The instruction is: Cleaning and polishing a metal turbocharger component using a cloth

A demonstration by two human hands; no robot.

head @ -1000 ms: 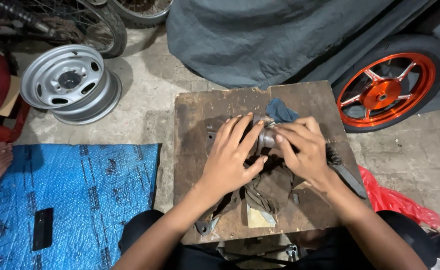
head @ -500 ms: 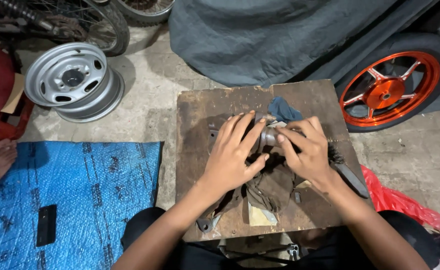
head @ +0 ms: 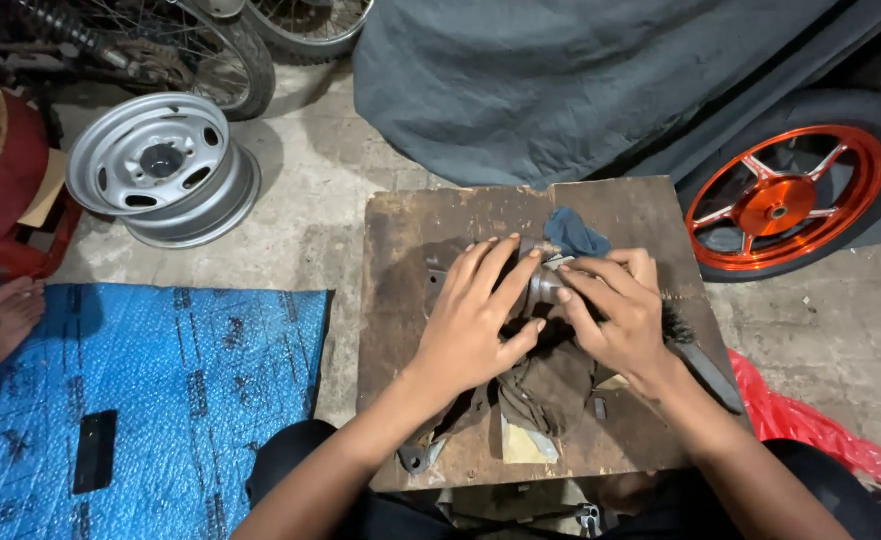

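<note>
My left hand (head: 475, 320) lies over a grey cylindrical metal part (head: 543, 285) on the worn wooden board (head: 400, 250), fingers curled around it. My right hand (head: 615, 310) grips the same part from the right, thumb and fingers pressed on its end. Just behind the part a blue rag (head: 572, 232) is bunched up. A dark oily cloth (head: 545, 385) lies under and in front of my hands. Most of the metal part is hidden by my fingers.
A dark brush (head: 695, 350) lies at the board's right edge. A silver wheel rim (head: 160, 165) sits on the concrete at left, a blue mat (head: 160, 390) with a black phone (head: 93, 450) beside me. An orange-spoked wheel (head: 785, 200) and grey cover (head: 580, 80) stand behind; red plastic (head: 810, 425) at right.
Both hands stay on the metal part with only slight finger shifts. The view has drifted a little, moving the scene to the right.
</note>
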